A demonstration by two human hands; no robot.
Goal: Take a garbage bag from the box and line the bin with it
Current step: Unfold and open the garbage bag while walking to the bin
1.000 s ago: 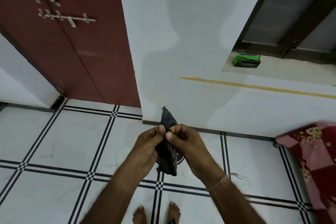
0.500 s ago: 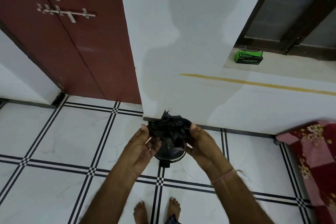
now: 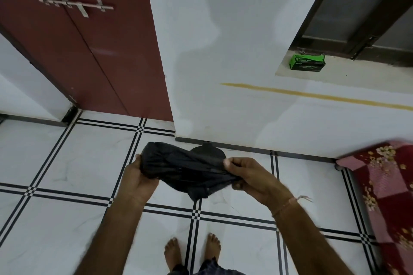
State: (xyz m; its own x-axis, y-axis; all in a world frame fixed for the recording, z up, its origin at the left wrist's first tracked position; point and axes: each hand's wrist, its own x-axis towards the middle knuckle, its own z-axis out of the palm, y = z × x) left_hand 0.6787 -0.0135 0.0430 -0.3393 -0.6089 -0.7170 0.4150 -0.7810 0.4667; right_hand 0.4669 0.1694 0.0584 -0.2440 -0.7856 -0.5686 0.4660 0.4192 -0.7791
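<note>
A crumpled black garbage bag [image 3: 185, 168] is stretched sideways between both hands, above the floor. My left hand [image 3: 137, 177] grips its left end, fingers curled under the plastic. My right hand [image 3: 248, 175] pinches the right end with thumb on top. A dark round bin [image 3: 207, 152] stands on the floor by the wall, mostly hidden behind the bag; only its far rim shows. The green garbage bag box [image 3: 308, 63] lies on the window ledge at the upper right.
A white wall with a yellow stripe [image 3: 312, 96] rises straight ahead. A maroon double door [image 3: 89, 47] stands at the left. A red floral mattress [image 3: 388, 196] lies at the right edge. My bare feet [image 3: 192, 250] stand on white tiles with black lines.
My hands have moved apart, pulling the bunched bag out wide from a narrow folded strip. The bin's rim now shows behind the bag.
</note>
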